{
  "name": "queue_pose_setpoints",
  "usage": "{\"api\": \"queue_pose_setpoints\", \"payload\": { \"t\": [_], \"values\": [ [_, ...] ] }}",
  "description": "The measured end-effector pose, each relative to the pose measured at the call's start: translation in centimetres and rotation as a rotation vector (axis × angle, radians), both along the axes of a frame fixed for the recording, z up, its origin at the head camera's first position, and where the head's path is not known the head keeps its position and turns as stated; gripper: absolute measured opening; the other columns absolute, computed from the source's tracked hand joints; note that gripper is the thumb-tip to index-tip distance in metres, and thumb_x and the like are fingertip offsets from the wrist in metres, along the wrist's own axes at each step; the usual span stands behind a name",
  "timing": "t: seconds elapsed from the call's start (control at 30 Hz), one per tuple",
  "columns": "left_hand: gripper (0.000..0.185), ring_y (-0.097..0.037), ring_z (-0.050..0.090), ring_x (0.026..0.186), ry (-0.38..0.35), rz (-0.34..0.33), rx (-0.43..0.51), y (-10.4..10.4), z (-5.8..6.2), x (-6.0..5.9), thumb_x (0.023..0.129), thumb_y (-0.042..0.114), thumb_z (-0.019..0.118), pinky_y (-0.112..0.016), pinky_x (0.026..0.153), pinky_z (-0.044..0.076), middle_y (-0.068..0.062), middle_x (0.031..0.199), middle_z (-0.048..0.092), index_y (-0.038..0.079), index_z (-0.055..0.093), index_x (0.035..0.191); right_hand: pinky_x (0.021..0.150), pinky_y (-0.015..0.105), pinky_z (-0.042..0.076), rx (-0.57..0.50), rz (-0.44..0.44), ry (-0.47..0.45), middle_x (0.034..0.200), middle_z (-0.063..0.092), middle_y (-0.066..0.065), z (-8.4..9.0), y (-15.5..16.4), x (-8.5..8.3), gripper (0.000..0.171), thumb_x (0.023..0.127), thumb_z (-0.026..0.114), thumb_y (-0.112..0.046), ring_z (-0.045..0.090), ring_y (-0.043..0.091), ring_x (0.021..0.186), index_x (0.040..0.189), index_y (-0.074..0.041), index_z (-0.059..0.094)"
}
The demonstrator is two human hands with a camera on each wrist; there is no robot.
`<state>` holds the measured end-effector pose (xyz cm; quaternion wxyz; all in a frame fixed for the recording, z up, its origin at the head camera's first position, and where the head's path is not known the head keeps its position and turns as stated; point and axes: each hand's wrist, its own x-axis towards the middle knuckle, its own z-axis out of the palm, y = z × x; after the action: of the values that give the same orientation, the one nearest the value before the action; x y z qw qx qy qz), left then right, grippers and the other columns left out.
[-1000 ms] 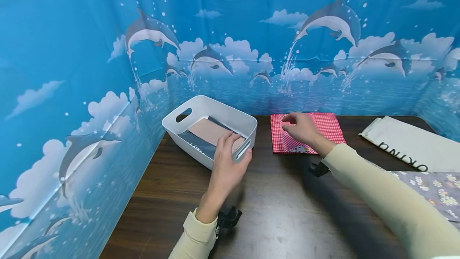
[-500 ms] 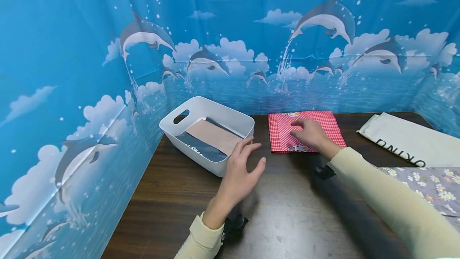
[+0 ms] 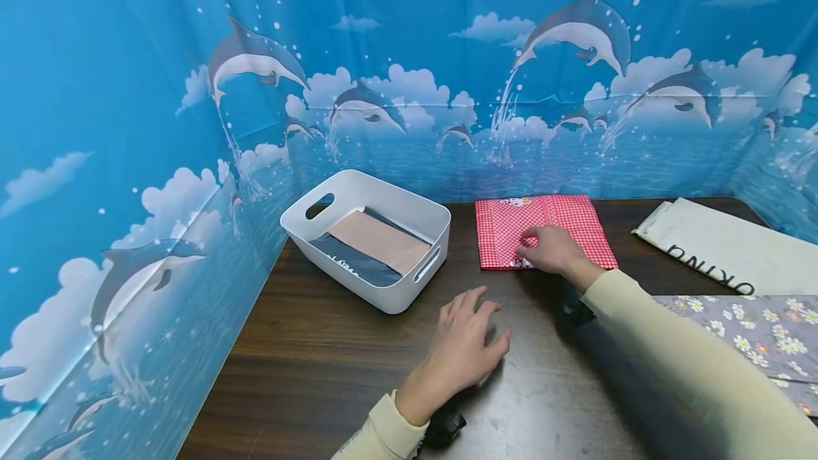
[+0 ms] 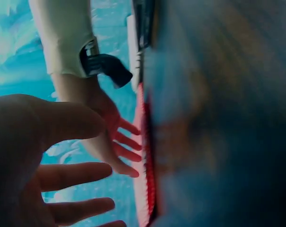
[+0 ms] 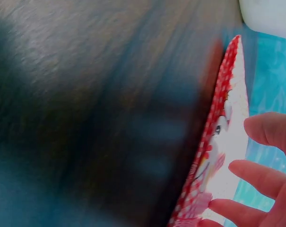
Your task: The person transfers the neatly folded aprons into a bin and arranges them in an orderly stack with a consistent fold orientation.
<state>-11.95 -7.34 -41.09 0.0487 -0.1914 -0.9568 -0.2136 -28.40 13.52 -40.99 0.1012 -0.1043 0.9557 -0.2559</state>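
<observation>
The right hand (image 3: 554,250) rests palm-down on the near edge of the red gingham cloth (image 3: 562,220), right of centre in the head view. Its fingers are slightly bent and lie on the fabric; whether they pinch the edge cannot be told. In the right wrist view the fingers (image 5: 256,176) are spread above the cloth (image 5: 223,156), which is seen edge-on with a cartoon print facing up. The flat contact appears to pin the folded cloth against the worktop (image 3: 358,375) so it keeps its shape.

The left hand (image 3: 466,346) sits low at centre frame, over bare worktop, between the white basket (image 3: 358,190) and the red cloth. Its fingers are apart and relaxed, holding nothing. The left wrist view confirms this: the spread fingers (image 4: 76,175) are empty, with the right hand (image 4: 107,137) and the cloth edge (image 4: 143,189) beyond them.

The basket stands left of centre, apart from the red cloth. It holds flat folded items stacked one on another: a tan piece (image 3: 378,240) on top of a dark blue-grey piece (image 3: 345,265). Flat stacking probably keeps them below the rim.

Count:
- Basket: one.
- Folded pieces in basket: two visible.
- Red gingham cloth: one.
- White cloth with black lettering (image 3: 728,247): one, at right edge.
- Grey floral cloth (image 3: 754,332): one, lower right.
- Hands: two.
</observation>
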Motion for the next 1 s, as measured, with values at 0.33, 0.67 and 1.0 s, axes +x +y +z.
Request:
{"api": "queue_pose_setpoints", "payload": {
  "t": [0.33, 0.67, 1.0],
  "values": [
    [0.040, -0.036, 0.056, 0.143, -0.054, 0.036, -0.075, 0.2, -1.4, -0.1, 0.096, 0.031, 0.083, -0.060, 0.113, 0.048, -0.018, 0.153, 0.060, 0.011, 0.073, 0.130, 0.099, 0.059, 0.057, 0.032, 0.026, 0.038, 0.137, 0.069, 0.028, -1.0, 0.6, 0.1, 0.046, 0.103, 0.066, -0.031, 0.067, 0.041, 0.118, 0.135, 0.001, 0.070],
    [0.040, -0.038, 0.058, 0.139, -0.018, 0.063, -0.066, 0.1, -1.5, -0.2, 0.093, 0.030, 0.085, -0.058, 0.109, 0.050, -0.020, 0.149, 0.062, 0.009, 0.074, 0.126, 0.079, 0.048, 0.053, 0.082, 0.124, 0.112, 0.118, 0.066, 0.021, -1.5, 0.8, 0.6, 0.020, 0.097, 0.074, -0.027, 0.061, 0.032, 0.098, 0.107, -0.010, 0.076],
    [0.043, -0.038, 0.057, 0.138, 0.013, 0.062, -0.069, 0.1, -1.7, -0.4, 0.092, 0.031, 0.086, -0.056, 0.108, 0.051, -0.021, 0.147, 0.062, 0.008, 0.072, 0.126, 0.108, 0.065, 0.049, -0.068, 0.240, 0.136, 0.134, 0.068, 0.023, -2.7, 2.2, 2.2, 0.018, 0.096, 0.078, -0.022, 0.061, 0.044, 0.125, 0.110, -0.011, 0.081]
  ]
}}
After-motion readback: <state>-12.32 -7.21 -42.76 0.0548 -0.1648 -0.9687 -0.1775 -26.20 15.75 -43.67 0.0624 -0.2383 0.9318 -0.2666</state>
